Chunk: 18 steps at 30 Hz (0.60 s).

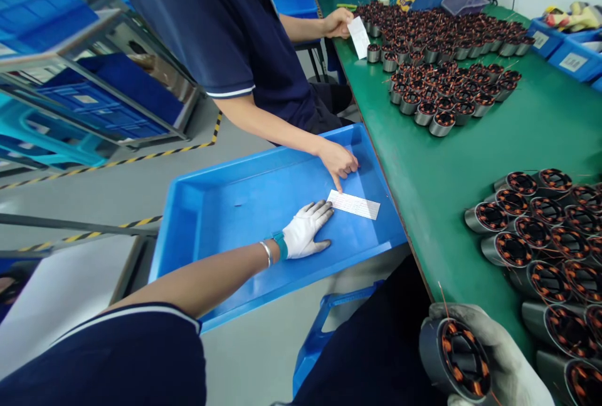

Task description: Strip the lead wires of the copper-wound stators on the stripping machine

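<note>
In the head view my left hand [306,230], in a white glove with dark-stained fingertips, lies flat with fingers stretched inside a large blue plastic bin [221,186]. Its fingertips reach the left end of a white printed paper slip [355,204]. A co-worker's finger points down at that slip from above. Low on the right, my gloved right hand [505,349] grips a motor stator [455,359], a grey metal ring wound with copper wire. The stator is tilted, its open end facing up towards me.
On the green table [451,180] stand many more stators [548,211] in groups. The co-worker's other hand [338,23] holds a second paper slip [359,37]. A blue stool [324,324] is below the bin; a shelf rack [89,67] with blue bins stands left.
</note>
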Available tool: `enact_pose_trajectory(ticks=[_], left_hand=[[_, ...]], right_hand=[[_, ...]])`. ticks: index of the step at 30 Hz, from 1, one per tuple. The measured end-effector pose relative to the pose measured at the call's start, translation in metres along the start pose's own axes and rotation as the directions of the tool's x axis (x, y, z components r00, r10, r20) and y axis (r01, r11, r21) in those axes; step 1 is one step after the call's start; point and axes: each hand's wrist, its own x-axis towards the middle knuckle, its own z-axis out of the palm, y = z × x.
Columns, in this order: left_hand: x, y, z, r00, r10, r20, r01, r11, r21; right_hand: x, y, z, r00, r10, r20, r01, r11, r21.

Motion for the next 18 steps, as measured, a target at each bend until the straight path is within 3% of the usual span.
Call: enact_pose_trajectory(ticks=[4,10,18], left_hand=[[0.000,0.000,0.000,1.000,-0.003,0.002,0.003,1.000,0.000],[0.001,0.000,0.000,1.000,-0.006,-0.004,0.006,1.000,0.001],[0.000,0.000,0.006,0.989,-0.111,-0.100,0.111,0.994,-0.004]], right_hand=[[0.002,0.001,0.000,0.997,-0.047,0.058,0.042,0.996,0.073],[0.005,-0.013,0.011,0.999,-0.041,-0.016,0.042,0.993,0.109],[0.002,-0.014,0.018,0.998,0.003,-0.067,-0.005,1.000,-0.017]])
